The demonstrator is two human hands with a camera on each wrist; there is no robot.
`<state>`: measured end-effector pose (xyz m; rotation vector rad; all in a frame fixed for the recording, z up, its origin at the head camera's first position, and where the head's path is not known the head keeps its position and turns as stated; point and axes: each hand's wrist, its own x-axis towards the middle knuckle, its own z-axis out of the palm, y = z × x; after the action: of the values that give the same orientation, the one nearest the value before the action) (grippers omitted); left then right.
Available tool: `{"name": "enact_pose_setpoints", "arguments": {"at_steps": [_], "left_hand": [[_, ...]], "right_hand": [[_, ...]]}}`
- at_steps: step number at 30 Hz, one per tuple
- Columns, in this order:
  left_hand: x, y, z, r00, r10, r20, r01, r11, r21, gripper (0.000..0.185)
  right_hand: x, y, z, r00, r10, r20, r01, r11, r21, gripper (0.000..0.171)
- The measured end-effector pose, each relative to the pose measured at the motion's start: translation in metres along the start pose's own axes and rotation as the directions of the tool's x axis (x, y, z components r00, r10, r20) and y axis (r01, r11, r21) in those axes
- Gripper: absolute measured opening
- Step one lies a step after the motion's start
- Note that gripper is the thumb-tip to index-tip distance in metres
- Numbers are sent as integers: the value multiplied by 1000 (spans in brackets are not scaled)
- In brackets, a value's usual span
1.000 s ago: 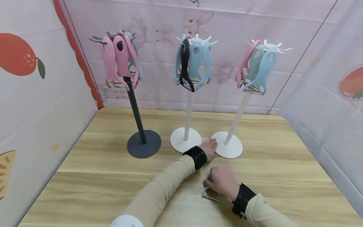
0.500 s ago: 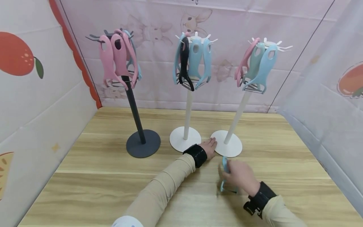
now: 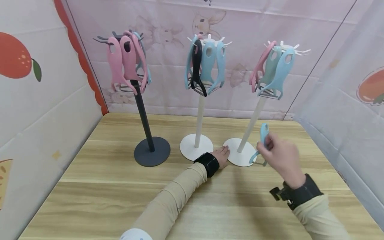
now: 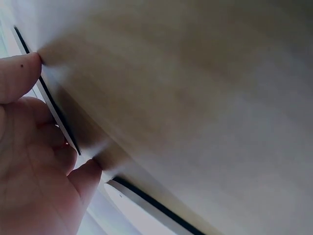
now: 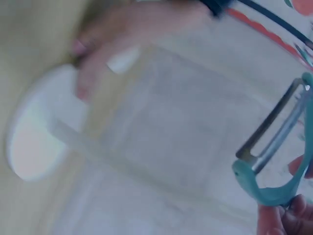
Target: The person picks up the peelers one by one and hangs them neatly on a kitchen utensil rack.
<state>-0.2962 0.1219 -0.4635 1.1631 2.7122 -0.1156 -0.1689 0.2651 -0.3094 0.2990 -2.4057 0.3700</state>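
Observation:
My right hand (image 3: 282,155) grips a light blue Y-shaped peeler (image 3: 264,132) above the table, in front of the right white stand (image 3: 251,123). Its handle points up, and the metal blade hangs at the lower end. Close up in the right wrist view, the peeler (image 5: 276,196) shows its slotted blade, with fingertips at the handle. My left hand (image 3: 221,156) rests with outstretched fingers on the left edge of that stand's round base (image 3: 235,160). In the left wrist view the fingers (image 4: 85,178) reach down by the base edge. On the right stand hang pink, green and blue peelers (image 3: 277,75).
A middle white stand (image 3: 199,123) carries blue and pink peelers and a black peeler (image 3: 196,68). The dark grey stand (image 3: 144,116) at left bears pink and blue peelers (image 3: 129,61). Bare prongs (image 3: 301,52) stick out at the right stand's top. Printed cloth walls surround the wooden table (image 3: 99,186).
My right hand has carried the blue peeler from the tabletop near the front up and to the right, beside the right stand. The left hand has stayed on the base.

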Motion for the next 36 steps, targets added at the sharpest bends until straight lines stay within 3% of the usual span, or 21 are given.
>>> {"name": "enact_pose_setpoints", "arguments": {"at_steps": [4, 8, 11, 15, 18, 28, 33, 34, 36], "left_hand": [[2, 1, 0, 1000, -4, 17, 4, 1000, 1, 61], [3, 3, 1, 1000, -12, 23, 12, 1000, -4, 61], [5, 5, 2, 1000, -14, 12, 14, 1000, 2, 61], [5, 7, 3, 1000, -12, -9, 12, 1000, 15, 60], [6, 8, 3, 1000, -8, -11, 9, 1000, 22, 60], [-2, 12, -2, 999, 8, -39, -6, 998, 63, 59], [19, 9, 12, 1000, -17, 9, 16, 997, 77, 61], [30, 5, 25, 1000, -13, -9, 14, 997, 81, 63], [40, 2, 32, 1000, -22, 10, 22, 996, 85, 65]], "right_hand": [[26, 6, -24, 984, -1, -177, -1, 1000, -13, 16], [55, 13, -45, 935, 36, -353, -31, 999, 19, 21], [75, 18, -55, 900, 104, -422, -83, 994, 69, 26], [95, 22, -63, 882, 168, -441, -129, 985, 118, 32], [106, 23, -66, 884, 170, -435, -130, 984, 122, 34], [118, 22, -63, 941, 211, -263, -190, 976, 102, 31], [111, 26, -55, 940, 212, -266, -188, 976, 114, 30], [108, 27, -53, 938, 208, -279, -183, 977, 113, 30], [101, 27, -48, 928, 195, -319, -166, 979, 116, 32]]}}
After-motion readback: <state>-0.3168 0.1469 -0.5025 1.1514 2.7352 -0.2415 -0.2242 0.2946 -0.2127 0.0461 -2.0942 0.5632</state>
